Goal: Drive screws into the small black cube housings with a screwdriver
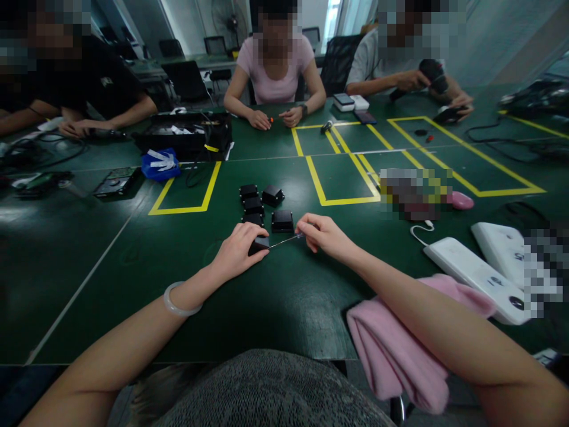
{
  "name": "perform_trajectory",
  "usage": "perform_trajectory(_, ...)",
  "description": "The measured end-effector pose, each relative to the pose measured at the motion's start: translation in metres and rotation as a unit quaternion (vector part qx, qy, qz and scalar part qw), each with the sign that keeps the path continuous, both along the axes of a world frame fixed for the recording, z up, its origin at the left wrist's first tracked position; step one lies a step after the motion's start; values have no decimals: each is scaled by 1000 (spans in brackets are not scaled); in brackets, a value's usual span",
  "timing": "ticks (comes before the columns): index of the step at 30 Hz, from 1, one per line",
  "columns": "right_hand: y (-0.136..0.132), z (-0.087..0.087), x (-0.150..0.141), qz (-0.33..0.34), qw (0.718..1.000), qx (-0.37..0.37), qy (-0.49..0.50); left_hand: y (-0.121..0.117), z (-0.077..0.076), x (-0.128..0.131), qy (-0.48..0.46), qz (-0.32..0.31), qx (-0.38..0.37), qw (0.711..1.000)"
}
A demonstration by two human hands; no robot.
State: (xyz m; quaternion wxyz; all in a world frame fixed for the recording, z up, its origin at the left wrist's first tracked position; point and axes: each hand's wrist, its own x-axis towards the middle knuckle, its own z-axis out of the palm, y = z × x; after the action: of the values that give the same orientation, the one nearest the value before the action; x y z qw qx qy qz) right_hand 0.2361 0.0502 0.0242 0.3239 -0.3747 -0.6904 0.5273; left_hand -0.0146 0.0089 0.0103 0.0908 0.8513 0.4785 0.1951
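My left hand (pixel 240 248) is closed around a small black box (pixel 260 244) on the green table, with its fingers over the top and the thumb at the near side. In my right hand (pixel 323 234) is a thin screwdriver (pixel 287 240), pinched at the handle. Its metal shaft points left, and the tip meets the right edge of the held box. Just beyond my hands stand several more black boxes of the same kind, among them one box (pixel 282 220) to the right and a turned one (pixel 272 195) farther back.
A pink cloth (pixel 395 338) hangs over the table edge under my right forearm. White power banks (pixel 480 279) lie at the right. Yellow tape (pixel 347 201) marks the green table (pixel 284 308). Beyond are a black bin (pixel 186 133), a blue container (pixel 160 172) and several people seated.
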Motion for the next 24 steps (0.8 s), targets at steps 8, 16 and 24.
perform_trajectory(8,-1,0,0,-12,1000,14,22,0,-1,-1,5,-4,6,1000)
perform_trajectory(16,-1,0,0,-8,1000,7,9,0,-1,-1,10,-1,1,1000)
perform_trajectory(24,0,-1,0,-14,1000,10,23,1,-1,-1,5,-6,14,1000)
